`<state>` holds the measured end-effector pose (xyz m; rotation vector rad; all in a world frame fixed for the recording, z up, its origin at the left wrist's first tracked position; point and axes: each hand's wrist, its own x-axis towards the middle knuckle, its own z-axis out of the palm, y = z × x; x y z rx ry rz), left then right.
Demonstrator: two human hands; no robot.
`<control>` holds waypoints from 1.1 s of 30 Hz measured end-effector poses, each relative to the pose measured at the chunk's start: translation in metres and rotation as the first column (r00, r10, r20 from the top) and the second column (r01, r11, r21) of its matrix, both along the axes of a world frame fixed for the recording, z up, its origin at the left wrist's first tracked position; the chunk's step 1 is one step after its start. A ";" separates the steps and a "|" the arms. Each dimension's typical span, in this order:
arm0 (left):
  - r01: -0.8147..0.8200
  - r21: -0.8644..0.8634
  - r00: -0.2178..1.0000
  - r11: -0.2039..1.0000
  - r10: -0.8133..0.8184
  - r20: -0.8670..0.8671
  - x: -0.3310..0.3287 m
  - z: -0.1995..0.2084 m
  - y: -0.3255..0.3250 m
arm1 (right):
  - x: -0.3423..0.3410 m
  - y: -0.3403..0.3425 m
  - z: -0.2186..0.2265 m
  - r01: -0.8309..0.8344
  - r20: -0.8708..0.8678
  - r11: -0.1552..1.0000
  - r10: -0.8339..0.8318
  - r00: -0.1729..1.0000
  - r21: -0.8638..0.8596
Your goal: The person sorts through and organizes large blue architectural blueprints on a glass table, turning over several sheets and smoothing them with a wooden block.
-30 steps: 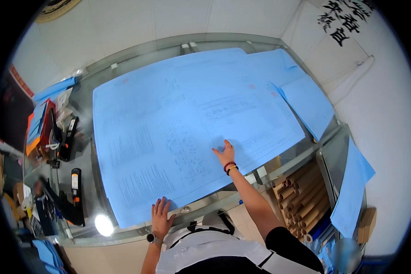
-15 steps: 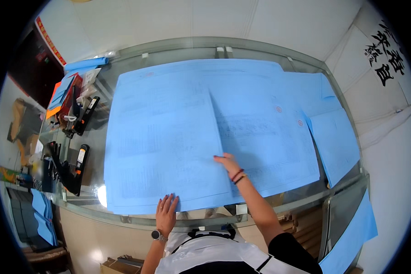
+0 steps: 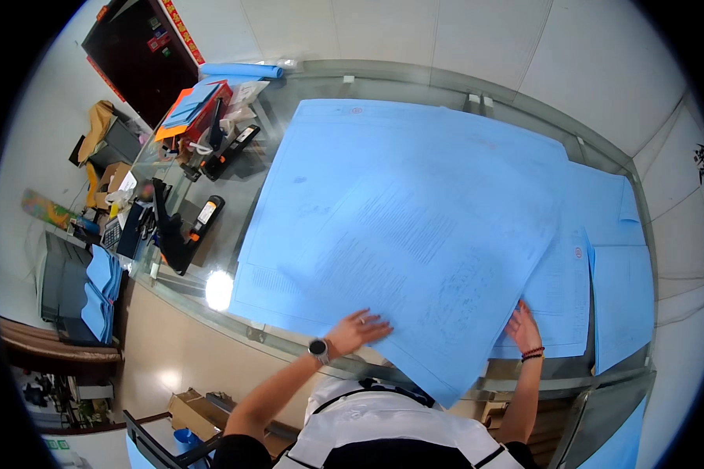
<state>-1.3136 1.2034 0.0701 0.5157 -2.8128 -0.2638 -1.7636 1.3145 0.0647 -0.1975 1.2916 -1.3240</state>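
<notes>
Blue sheet [image 3: 446, 242], lg, faint dk print, btm corner past glass tbl [image 3: 238, 181]

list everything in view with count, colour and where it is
large printed paper sheets: several, exact count unclear, blue, on the table
glass-topped table: 1, greenish, centre
long-armed staplers: 2, black with orange, table's left part
rolled paper: 1, blue, table's far left corner
cardboard-like box: 1, red, far left, papers on top
folded paper stacks: 2, blue, lower left
open carton: 1, brown, near the lower edge
door: 1, dark, upper left
small clutter: uncounted, mixed, left side
wristwatch: 1, silver and dark, left wrist
left hand: 1, top sheet's near edge
right hand: 1, top sheet's right edge
</notes>
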 end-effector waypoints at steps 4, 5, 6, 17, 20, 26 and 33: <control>-0.045 -0.136 0.977 0.990 0.072 0.200 0.053 0.007 -0.076 | 0.027 -0.041 -0.030 0.201 0.084 0.979 -0.197 0.977 -0.036; -0.118 -0.156 0.943 0.981 0.160 0.292 0.067 0.012 -0.094 | 0.038 -0.048 -0.038 0.181 0.078 0.982 -0.177 0.981 -0.045; -0.275 -0.318 0.882 0.907 0.370 0.292 0.072 0.014 -0.108 | 0.046 -0.055 -0.055 0.170 0.065 0.984 -0.167 0.984 -0.054; -0.178 0.044 0.964 0.983 0.166 0.209 -0.004 0.012 -0.081 | 0.273 -0.126 -0.044 0.110 0.178 0.994 -0.113 0.977 0.026; -0.249 0.020 0.954 0.968 0.242 0.178 -0.002 -0.020 -0.089 | 0.293 -0.133 -0.047 0.101 0.185 0.994 -0.109 0.977 0.052; -0.334 -0.051 0.930 0.941 0.338 0.144 0.021 -0.045 -0.100 | 0.307 -0.139 -0.049 0.045 0.178 0.996 -0.059 0.982 0.082; -0.374 0.010 0.910 0.928 0.365 0.196 0.047 -0.048 -0.104 | 0.321 -0.145 -0.050 0.024 0.161 0.995 -0.039 0.986 0.097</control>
